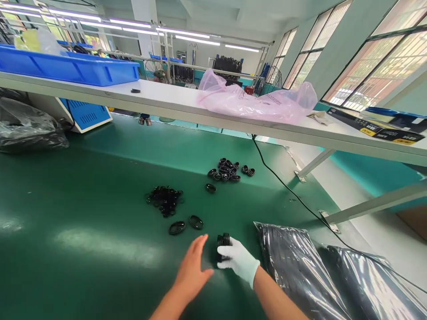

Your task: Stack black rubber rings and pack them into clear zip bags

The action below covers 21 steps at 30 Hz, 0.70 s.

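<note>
My right hand (pixel 236 259), in a white glove, is closed around a short stack of thin black rings (pixel 223 241) just above or on the green table. Bare, my left hand (pixel 193 269) is held to the left of the stack, thumb and fingers apart, with nothing in it. Two black oval rings (pixel 177 228) lie on the table beyond my left hand. Behind them is a loose heap of thin black rings (pixel 165 200). A cluster of glossy black oval parts (pixel 226 170) sits farther back, with a single oval part (pixel 211 188) in front of it.
Plastic-wrapped black packs (pixel 300 266) lie at the right. A black cable (pixel 283 182) runs across the table past the shelf legs (pixel 373 204). Overhead, a white shelf (pixel 167 95) bears a blue tray (pixel 66 66) and a pink plastic bag (pixel 253 102). A clear bag (pixel 30 126) sits left.
</note>
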Each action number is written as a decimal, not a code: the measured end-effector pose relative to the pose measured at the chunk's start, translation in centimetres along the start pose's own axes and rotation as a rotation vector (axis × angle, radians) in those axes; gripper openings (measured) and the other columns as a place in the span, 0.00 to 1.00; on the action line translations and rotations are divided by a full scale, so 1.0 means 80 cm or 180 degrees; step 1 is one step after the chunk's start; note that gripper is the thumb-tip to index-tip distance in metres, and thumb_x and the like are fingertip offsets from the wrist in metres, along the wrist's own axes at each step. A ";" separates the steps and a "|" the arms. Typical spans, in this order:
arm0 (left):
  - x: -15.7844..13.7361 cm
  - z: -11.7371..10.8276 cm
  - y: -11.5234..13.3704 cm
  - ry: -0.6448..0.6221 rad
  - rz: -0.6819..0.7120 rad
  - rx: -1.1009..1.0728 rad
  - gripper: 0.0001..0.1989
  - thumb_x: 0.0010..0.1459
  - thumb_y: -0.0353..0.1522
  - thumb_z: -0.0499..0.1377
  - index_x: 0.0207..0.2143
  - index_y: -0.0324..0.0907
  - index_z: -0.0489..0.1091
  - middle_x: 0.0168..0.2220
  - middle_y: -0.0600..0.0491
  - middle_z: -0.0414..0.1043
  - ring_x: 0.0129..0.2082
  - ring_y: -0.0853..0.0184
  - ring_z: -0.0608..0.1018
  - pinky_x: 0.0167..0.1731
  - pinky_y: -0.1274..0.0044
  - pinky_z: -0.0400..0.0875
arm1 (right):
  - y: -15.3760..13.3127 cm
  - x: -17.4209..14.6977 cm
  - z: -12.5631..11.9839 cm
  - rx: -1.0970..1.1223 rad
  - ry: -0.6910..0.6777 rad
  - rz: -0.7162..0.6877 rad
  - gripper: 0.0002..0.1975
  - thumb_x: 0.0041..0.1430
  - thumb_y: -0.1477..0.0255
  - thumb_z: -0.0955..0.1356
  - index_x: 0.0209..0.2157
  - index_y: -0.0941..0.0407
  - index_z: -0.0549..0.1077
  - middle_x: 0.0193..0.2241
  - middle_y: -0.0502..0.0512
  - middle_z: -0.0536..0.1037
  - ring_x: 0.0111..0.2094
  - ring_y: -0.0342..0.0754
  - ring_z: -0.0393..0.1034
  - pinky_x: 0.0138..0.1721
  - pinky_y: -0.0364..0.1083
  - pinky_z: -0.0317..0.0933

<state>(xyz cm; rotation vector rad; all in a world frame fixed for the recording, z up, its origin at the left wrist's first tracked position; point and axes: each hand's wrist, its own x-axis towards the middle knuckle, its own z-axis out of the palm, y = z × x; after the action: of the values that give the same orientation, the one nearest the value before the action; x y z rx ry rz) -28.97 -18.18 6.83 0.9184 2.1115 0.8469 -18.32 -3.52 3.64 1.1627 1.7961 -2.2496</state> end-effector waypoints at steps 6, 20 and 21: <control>-0.004 0.029 0.013 -0.0674 0.0092 -0.0767 0.37 0.41 0.27 0.58 0.56 0.48 0.53 0.52 0.51 0.63 0.46 0.63 0.69 0.46 0.72 0.65 | 0.025 -0.042 0.024 0.1017 0.0033 0.0295 0.27 0.34 0.60 0.73 0.36 0.57 0.66 0.31 0.54 0.72 0.31 0.47 0.69 0.32 0.48 0.63; 0.005 0.018 0.007 -0.0281 -0.0392 0.0703 0.35 0.42 0.35 0.58 0.55 0.47 0.54 0.51 0.50 0.59 0.43 0.62 0.71 0.39 0.74 0.65 | 0.037 -0.043 0.005 -0.1741 0.1577 0.0110 0.21 0.42 0.62 0.68 0.38 0.59 0.67 0.37 0.59 0.68 0.38 0.50 0.67 0.42 0.48 0.60; 0.005 0.022 0.010 -0.0313 -0.0357 0.0690 0.35 0.42 0.36 0.59 0.55 0.47 0.54 0.51 0.51 0.59 0.42 0.62 0.71 0.38 0.75 0.65 | 0.038 -0.041 0.004 -0.1633 0.1548 0.0083 0.24 0.41 0.65 0.69 0.42 0.59 0.66 0.38 0.59 0.68 0.39 0.49 0.67 0.42 0.47 0.61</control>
<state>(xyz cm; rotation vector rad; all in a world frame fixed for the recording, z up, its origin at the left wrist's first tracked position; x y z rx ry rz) -27.56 -16.90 6.32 0.9213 2.1752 0.5128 -14.73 -6.09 2.97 1.6724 2.3005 -1.4131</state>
